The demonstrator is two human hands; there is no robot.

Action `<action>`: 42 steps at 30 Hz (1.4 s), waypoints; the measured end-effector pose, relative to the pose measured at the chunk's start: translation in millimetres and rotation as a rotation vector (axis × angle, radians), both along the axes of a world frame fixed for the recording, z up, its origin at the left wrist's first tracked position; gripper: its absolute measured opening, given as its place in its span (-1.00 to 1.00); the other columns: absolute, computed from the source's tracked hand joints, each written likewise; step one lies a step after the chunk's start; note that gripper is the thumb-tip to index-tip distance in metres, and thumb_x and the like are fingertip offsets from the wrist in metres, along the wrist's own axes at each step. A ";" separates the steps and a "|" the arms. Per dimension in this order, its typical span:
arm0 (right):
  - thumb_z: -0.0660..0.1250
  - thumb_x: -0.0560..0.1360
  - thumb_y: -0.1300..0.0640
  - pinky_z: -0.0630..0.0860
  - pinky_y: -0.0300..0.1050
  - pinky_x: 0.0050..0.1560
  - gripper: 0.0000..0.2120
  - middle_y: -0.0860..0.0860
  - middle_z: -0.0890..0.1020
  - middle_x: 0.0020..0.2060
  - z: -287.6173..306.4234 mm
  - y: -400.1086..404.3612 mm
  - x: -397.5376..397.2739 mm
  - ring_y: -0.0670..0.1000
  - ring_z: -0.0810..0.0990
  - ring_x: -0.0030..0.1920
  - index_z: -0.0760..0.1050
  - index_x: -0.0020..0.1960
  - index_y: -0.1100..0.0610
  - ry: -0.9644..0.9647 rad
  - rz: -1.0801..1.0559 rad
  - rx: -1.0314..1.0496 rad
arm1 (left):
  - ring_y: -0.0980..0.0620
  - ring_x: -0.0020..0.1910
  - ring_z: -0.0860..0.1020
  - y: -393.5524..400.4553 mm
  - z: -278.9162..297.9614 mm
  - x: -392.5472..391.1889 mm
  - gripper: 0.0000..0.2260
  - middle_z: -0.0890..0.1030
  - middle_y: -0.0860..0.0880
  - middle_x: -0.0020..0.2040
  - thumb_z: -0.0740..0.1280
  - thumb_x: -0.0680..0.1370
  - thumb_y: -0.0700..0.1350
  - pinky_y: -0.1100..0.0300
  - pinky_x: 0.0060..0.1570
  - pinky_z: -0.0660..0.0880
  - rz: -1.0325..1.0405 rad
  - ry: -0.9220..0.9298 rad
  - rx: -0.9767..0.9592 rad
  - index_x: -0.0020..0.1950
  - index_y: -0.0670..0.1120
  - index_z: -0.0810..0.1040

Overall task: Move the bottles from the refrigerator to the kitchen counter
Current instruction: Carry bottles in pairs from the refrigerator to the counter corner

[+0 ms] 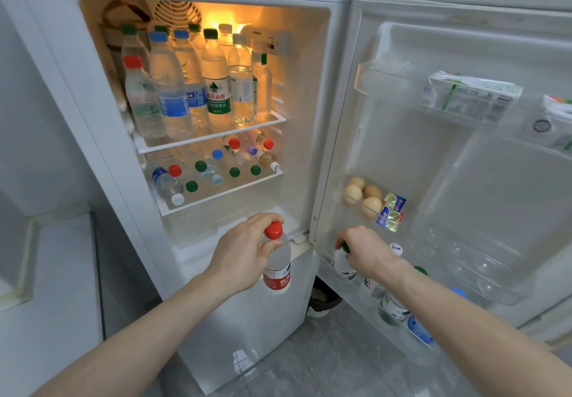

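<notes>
A clear plastic bottle with a red cap (276, 260) is held by its neck in the left hand (244, 254), near the fridge front. A green-capped clear bottle (344, 262) in the low door shelf (365, 300) on the right is gripped at the top by the right hand (366, 249). It should be lifted straight up, clear of the shelf wall, and both bottles kept upright.

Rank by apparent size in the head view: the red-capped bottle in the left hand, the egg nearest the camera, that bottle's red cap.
1. red-capped bottle
2. nearest egg and red cap: look alike, unranked; the cap is nearer the camera.
</notes>
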State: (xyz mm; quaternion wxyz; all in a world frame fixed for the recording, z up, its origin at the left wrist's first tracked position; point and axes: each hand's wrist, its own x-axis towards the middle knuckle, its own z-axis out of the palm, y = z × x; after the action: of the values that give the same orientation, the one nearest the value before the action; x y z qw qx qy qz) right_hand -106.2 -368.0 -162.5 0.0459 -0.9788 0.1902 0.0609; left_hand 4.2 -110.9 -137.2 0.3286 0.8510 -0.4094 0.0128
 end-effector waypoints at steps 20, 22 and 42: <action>0.55 0.49 0.06 0.55 -0.20 0.05 -0.77 -0.30 0.60 -0.05 65.3 88.6 10.1 -0.13 0.62 -0.11 0.68 0.13 -0.09 -0.411 0.318 0.374 | 0.14 0.02 0.59 87.2 -12.0 -37.6 -0.69 0.55 0.31 0.20 0.42 0.59 -0.03 0.10 0.13 0.56 0.344 0.120 -0.044 0.32 0.17 0.53; 0.56 0.48 0.03 0.55 -0.21 0.03 -0.77 -0.28 0.64 -0.04 64.6 101.3 14.8 -0.14 0.62 -0.15 0.68 0.12 -0.12 -0.372 0.354 0.427 | 0.15 0.02 0.60 100.3 -14.8 -49.9 -0.68 0.57 0.30 0.21 0.42 0.59 -0.04 0.09 0.13 0.56 0.416 0.137 -0.045 0.32 0.16 0.53; 0.57 0.43 0.06 0.56 -0.11 0.10 -0.71 -0.17 0.73 0.01 34.7 206.3 -51.3 -0.04 0.67 -0.03 0.68 0.13 -0.12 -0.079 1.149 0.625 | 0.18 0.14 0.59 142.5 -17.1 -331.3 -0.65 0.61 0.26 0.14 0.43 0.57 -0.20 0.20 0.14 0.58 1.323 0.166 -0.274 0.19 0.22 0.54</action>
State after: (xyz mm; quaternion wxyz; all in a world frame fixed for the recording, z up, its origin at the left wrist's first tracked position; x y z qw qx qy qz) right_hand -157.5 -161.7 -127.8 0.2954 -0.8666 -0.3916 0.0921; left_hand -327.1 31.6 -154.3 0.3867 0.8712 0.2289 0.1975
